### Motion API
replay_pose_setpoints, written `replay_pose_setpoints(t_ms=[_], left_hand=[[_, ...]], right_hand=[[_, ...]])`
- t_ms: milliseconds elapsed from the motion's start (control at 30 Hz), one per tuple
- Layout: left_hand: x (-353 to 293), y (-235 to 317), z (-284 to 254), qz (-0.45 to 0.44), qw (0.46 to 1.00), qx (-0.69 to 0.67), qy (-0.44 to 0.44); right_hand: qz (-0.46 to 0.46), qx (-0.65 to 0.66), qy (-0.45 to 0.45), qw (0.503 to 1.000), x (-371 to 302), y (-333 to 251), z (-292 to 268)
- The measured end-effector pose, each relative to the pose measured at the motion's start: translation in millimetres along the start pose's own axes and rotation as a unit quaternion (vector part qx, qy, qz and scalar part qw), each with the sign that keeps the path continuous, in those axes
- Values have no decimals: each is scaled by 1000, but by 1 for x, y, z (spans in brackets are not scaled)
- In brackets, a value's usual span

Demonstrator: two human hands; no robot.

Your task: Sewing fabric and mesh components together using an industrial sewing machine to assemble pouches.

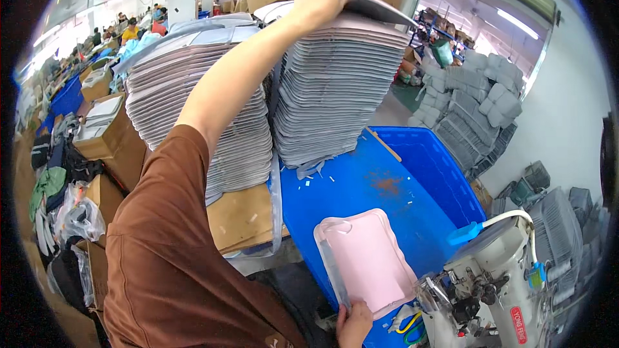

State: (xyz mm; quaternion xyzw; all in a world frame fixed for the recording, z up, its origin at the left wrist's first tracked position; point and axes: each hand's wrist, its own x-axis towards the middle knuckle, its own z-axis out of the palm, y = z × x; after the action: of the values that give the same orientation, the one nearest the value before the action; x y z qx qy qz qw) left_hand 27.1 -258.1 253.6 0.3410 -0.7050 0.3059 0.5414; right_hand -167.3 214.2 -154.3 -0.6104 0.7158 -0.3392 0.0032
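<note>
My left arm, in a brown sleeve, stretches up and away to the top of the right-hand stack of panels (335, 84). There my left hand (321, 1) closes on the edge of the topmost panel (380, 8), which is tilted up and shows a dark face. In front of me a pink panel (364, 254) with wavy edges lies flat on the blue tabletop (322, 203). A grey strip (333, 267) runs along its left side. My right hand (356, 325) pinches the near left corner, where strip and panel meet.
A sewing machine (496, 283) stands at the near right, with scissors (412, 327) beside it. Beyond the table's right edge sits a blue bin (425, 154). Another tall stack of panels (206, 103) rises at left. Bundled grey pieces (477, 103) are heaped by the wall.
</note>
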Motion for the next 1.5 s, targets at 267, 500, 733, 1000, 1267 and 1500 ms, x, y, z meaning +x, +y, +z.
replay_pose_setpoints(t_ms=[267, 500, 733, 1000, 1267, 1500], left_hand=[[54, 1, -11, -43, 989, 45, 131], [149, -27, -73, -68, 950, -17, 306], [68, 46, -96, -183, 944, -218, -168], [-92, 96, -21, -4, 742, -452, -494], [-198, 94, 25, -33, 876, -416, -242], [-326, 185, -73, 192, 685, -551, -437]], right_hand=[[10, -26, -9, 1000, -1, 9, 5], [-23, -26, 14, 999, -4, 14, 13], [52, -29, -63, 996, 9, -8, -25], [-115, -82, 107, 984, 98, -65, -52], [-93, -241, 57, 964, 128, -42, -25], [3, -234, -57, 971, 120, -12, 19]])
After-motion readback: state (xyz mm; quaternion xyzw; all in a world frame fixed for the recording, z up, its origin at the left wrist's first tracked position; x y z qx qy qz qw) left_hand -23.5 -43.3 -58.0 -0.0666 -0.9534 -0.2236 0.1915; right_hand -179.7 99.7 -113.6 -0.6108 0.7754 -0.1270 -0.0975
